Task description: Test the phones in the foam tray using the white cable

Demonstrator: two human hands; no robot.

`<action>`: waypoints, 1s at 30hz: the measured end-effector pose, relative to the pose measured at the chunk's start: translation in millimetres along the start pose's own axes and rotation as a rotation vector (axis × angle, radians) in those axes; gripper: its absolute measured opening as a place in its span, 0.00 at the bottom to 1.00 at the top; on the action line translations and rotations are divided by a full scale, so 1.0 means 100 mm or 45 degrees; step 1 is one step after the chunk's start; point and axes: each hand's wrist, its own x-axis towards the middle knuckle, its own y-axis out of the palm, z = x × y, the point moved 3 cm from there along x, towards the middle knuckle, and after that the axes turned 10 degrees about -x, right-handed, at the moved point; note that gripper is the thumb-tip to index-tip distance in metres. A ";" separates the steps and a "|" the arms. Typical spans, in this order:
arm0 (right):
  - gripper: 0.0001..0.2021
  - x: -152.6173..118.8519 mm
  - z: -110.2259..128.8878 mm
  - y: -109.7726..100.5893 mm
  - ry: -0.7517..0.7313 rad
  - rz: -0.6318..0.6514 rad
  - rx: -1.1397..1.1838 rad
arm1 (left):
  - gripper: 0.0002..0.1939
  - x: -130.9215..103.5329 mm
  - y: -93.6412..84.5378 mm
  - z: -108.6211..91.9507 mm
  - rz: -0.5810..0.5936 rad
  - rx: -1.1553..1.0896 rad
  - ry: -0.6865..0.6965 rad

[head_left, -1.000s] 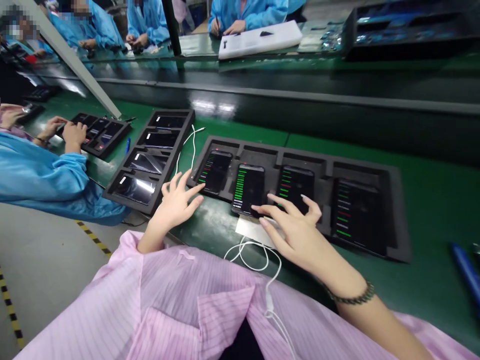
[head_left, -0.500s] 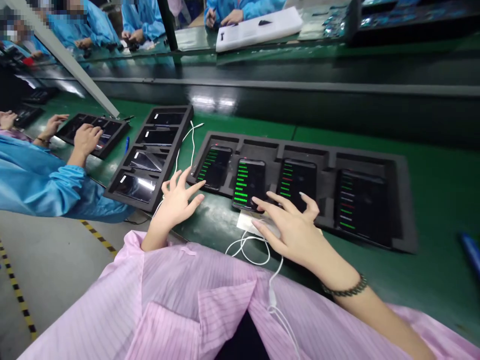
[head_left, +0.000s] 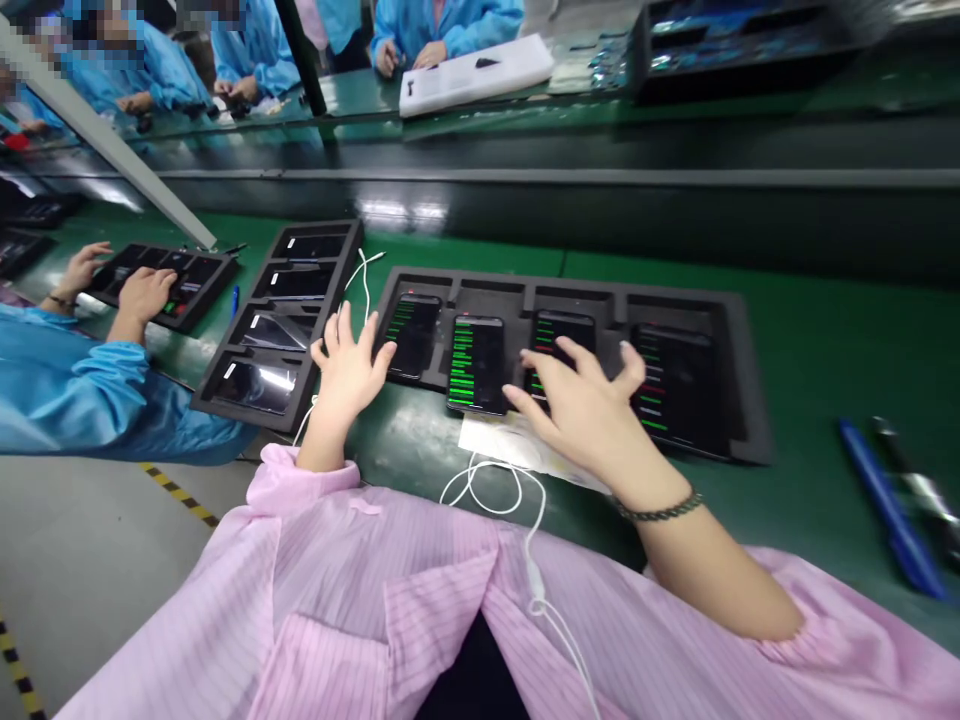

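Here, black phones (head_left: pixel 486 365), lit in green stripes, some red, left hand (head_left: pixel 349 374) splayed, right hand (head_left: pixel 589 408) unclenched

- Green worktop (head_left: pixel 810 385) stretches towards 3 o'clock with a dull sheen.
- Dark, glossy divider (head_left: pixel 570 220) runs across at 12 o'clock; white light reflections (head_left: pixel 420 213) gleam near 11.
- Pale post (head_left: pixel 112 143) slants at 10 o'clock; dark post (head_left: pixel 300 60) at 11.
- Grey floor (head_left: pixel 90 540) at 8 o'clock, crossed by yellow-and-black striped tape (head_left: pixel 180 495).

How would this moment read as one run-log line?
tray: four lit phones; left hand: open, near leftmost phone; right hand: open, over third phone
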 end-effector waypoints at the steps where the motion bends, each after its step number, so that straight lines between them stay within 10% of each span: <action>1: 0.23 0.00 -0.08 -0.04 0.048 -0.037 -0.021 | 0.29 0.02 -0.02 -0.02 -0.057 0.001 -0.009; 12: 0.14 -0.69 -0.98 -0.59 0.570 -0.207 0.038 | 0.25 -0.31 0.02 -0.16 0.032 -0.099 0.318; 24: 0.15 -0.86 -1.21 -0.42 0.545 -0.250 0.195 | 0.29 -0.12 0.33 0.46 -0.193 -0.846 -0.332; 30: 0.14 -0.81 -1.41 -0.28 1.060 -0.282 0.199 | 0.23 0.02 0.35 0.45 -0.286 -1.204 -0.634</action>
